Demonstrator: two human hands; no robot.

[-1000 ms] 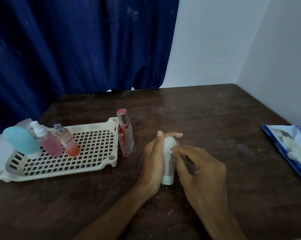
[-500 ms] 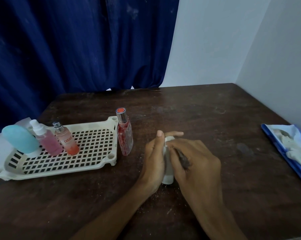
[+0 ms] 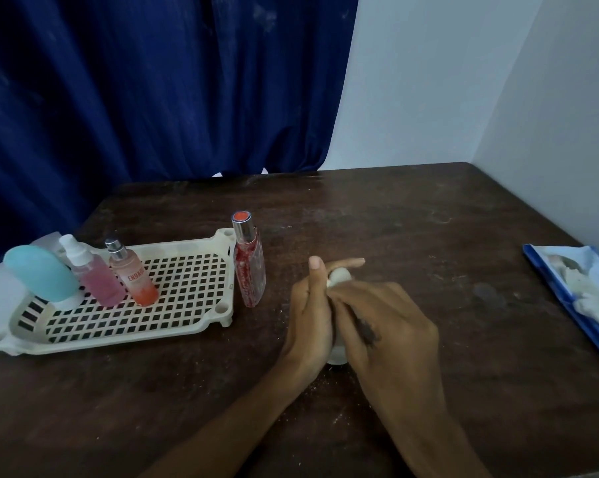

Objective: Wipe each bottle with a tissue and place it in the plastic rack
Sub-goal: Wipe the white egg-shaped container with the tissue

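Head view, looking down on a dark wood bench [image 3: 429, 219] w/ a blue curtain [image 3: 153, 98] behind.

Centre: a white bottle [image 3: 339, 274] stands upright on the bench, mostly hidden btwn both grips. Only its rounded top & a bit of its base show.
- Left grip [image 3: 312, 315] wraps the bottle's left side, thumb up, forefinger reaching past the top, holding it steady.
- Right grip [image 3: 391, 326] is closed over the bottle's right side, fingers bent against it. A tissue under them can't be made out.

Left: a cream plastic rack [image 3: 119, 343] lies flat, w/ 3 bottles standing at its far-left end: teal bottle [image 3: 39, 277], pink bottle [image 3: 94, 281], orange bottle [image 3: 134, 277]. A red bottle [image 3: 248, 270] stands on the bench just beside the rack's right edge, outside it. A tissue pack [image 3: 573, 291] lies at the far right, well apart.

Step in hand, by my reading: wiping the white bottle. W/ 3 racked & 2 not, the task looks past halfway.

Next move prob. calls for the right grip to let go & the left to lift the bottle. It must pass the red bottle w/o knocking it, then go down on the rack's open grid.
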